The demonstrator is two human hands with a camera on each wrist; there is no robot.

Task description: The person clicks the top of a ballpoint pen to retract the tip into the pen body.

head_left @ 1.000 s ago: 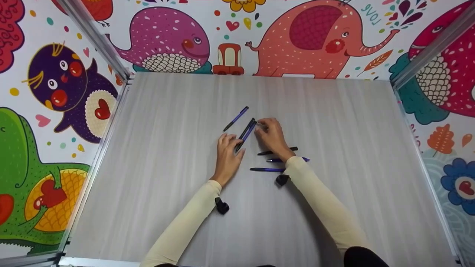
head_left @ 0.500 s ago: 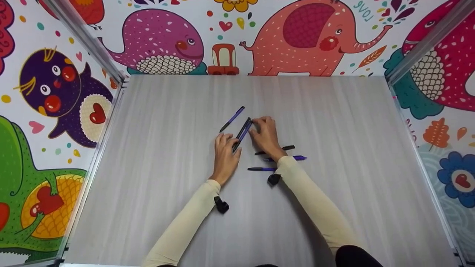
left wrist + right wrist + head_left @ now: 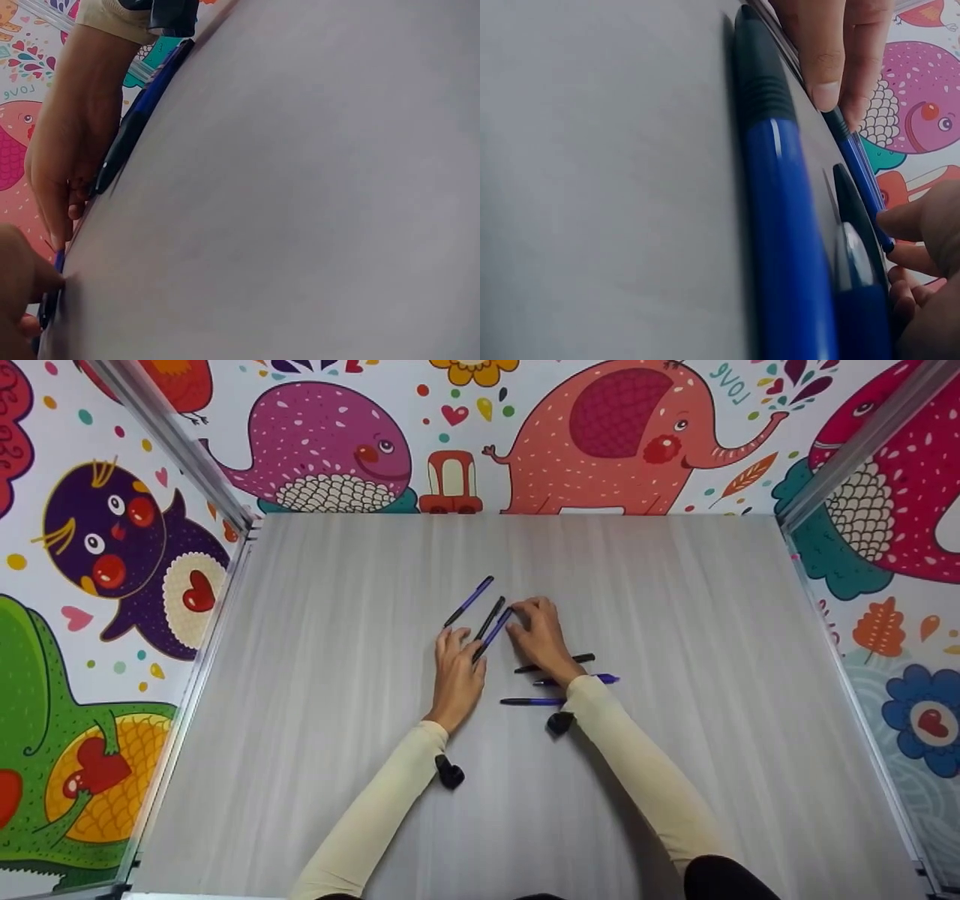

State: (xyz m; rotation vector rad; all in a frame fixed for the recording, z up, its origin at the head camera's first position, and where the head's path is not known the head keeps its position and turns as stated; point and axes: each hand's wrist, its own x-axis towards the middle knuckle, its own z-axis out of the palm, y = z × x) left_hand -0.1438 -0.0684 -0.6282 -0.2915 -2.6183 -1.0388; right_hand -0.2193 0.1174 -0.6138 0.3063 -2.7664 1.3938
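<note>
Purple and black, the held pen (image 3: 496, 631) slants on the table (image 3: 337, 585) between both hands. From my end I see the left hand (image 3: 456, 679) pinching its dark grip end, and the right hand (image 3: 541, 637) pinching the opposite end between thumb and finger. I judge the step in hand to be lining it up with the dark pen (image 3: 490, 616) just beside it (a slanted row, I suspect, with the upper pen (image 3: 469, 601) beyond). Next I would want a small slide at both ends, then a soft release that spares the neighbour. Bare surface stretches wide to either side, and the edges lie well apart. My tight spot is beneath the right sleeve (image 3: 637, 765), near three crosswise pens (image 3: 606, 679), the lowest partly hidden.
</note>
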